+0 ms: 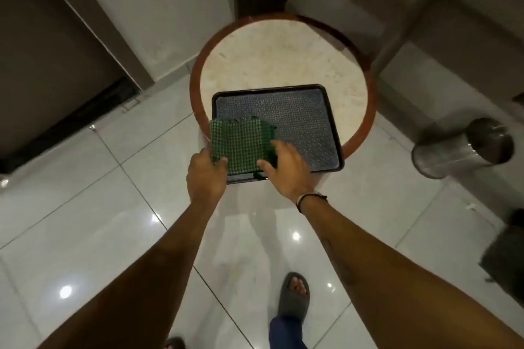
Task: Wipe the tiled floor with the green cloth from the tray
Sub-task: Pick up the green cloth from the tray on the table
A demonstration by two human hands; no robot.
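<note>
A folded green checked cloth (241,144) lies over the near left corner of a dark patterned tray (300,119). The tray rests on a round stone-topped table (283,56) with a brown rim. My left hand (205,176) grips the cloth's near left corner between thumb and fingers. My right hand (286,170) holds the cloth's near right edge, with fingers curled over it and the thumb underneath. Glossy light tiled floor (85,221) spreads below the table and around my feet.
A shiny metal bin (462,147) stands on the floor to the right of the table. A dark doorway or cabinet (42,65) is at the left. My sandalled foot (293,295) is on the tiles below. A dark object (507,252) sits at the right edge.
</note>
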